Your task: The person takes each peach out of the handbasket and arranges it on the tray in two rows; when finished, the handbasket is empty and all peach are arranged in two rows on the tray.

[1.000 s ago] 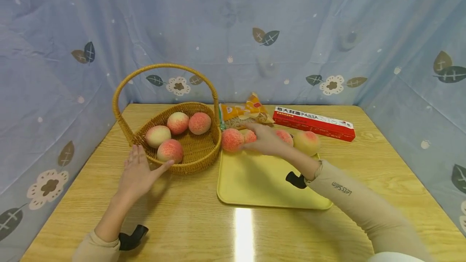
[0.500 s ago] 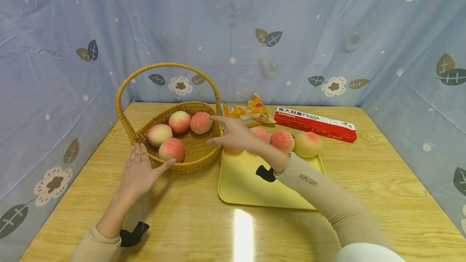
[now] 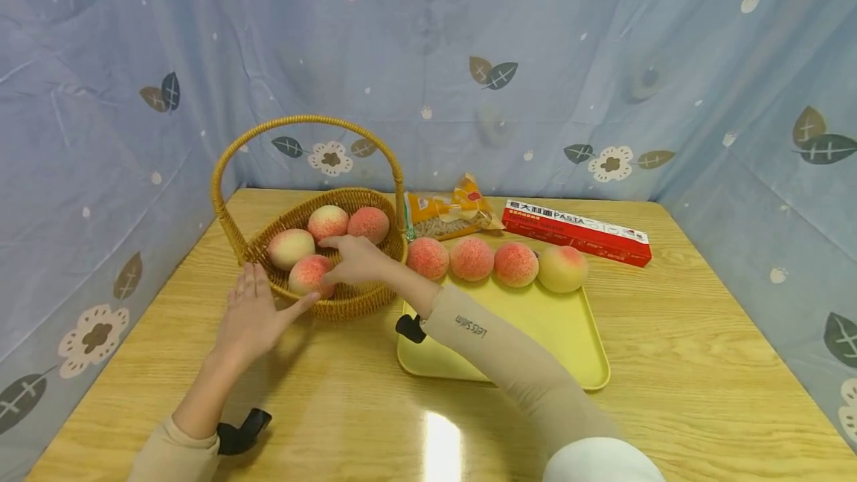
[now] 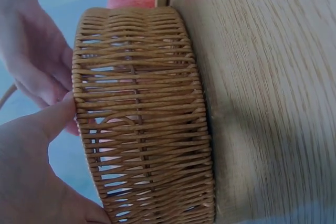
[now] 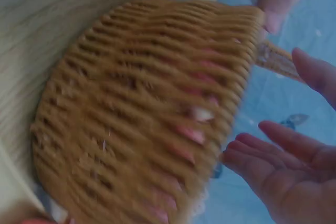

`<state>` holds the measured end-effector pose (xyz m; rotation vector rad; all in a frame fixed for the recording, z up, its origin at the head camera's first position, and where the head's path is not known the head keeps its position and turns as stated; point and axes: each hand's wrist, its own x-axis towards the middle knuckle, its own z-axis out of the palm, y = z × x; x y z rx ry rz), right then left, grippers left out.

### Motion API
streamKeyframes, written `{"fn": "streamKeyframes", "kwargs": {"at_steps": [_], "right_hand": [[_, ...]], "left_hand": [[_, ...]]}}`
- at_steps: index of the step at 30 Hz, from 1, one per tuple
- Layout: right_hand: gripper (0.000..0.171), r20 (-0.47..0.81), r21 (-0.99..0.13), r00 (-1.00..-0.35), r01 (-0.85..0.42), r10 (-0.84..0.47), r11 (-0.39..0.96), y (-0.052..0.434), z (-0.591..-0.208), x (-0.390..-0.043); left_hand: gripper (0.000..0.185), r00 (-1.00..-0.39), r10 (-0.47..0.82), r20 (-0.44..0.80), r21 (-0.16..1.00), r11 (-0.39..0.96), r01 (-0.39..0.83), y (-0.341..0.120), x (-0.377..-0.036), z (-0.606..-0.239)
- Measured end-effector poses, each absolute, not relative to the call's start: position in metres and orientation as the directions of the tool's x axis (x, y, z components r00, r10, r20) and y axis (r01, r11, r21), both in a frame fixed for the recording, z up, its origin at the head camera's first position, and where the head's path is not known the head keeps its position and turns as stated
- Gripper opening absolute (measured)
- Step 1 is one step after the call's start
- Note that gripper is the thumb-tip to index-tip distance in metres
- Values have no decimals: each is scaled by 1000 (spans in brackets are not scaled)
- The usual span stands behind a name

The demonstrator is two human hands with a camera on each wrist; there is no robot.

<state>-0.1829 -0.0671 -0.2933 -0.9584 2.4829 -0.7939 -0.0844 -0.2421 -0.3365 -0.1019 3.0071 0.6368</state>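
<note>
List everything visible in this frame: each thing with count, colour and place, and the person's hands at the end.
basket: 1, tan wicker with hoop handle, table's left side.
peaches in basket: 4, pink and cream.
tray: 1, yellow, right of the basket.
peaches on tray: 4, pink and cream, row along its far edge.
snack packet: 1, orange, behind the tray.
pasta box: 1, red and white, far right.
table: 1, light wood.
curtain: blue, leaf print, backdrop.
left hand: open, against the basket's near wall.
right hand: inside the basket, over the peaches.
</note>
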Motion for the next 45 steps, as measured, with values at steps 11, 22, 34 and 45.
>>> {"fn": "streamKeyframes", "kwargs": {"at_steps": [11, 22, 34, 45], "right_hand": [[70, -187, -565, -768, -426, -612, 707, -100, -322, -195], [57, -91, -512, -791, -483, -604, 710, -101, -339, -193], [57, 164, -635, -836, -495, -524, 592, -85, -332, -195], [68, 246, -763, -849, -467, -467, 446, -48, -305, -184]], "left_hand": [[117, -995, -51, -86, 416, 906, -82, -239, -86, -336], [117, -995, -52, -89, 418, 905, -85, -240, -86, -337], [117, -993, -59, -106, 420, 902, -98, -244, -85, -341], [117, -995, -65, -82, 413, 906, -93, -243, -84, -339]]}}
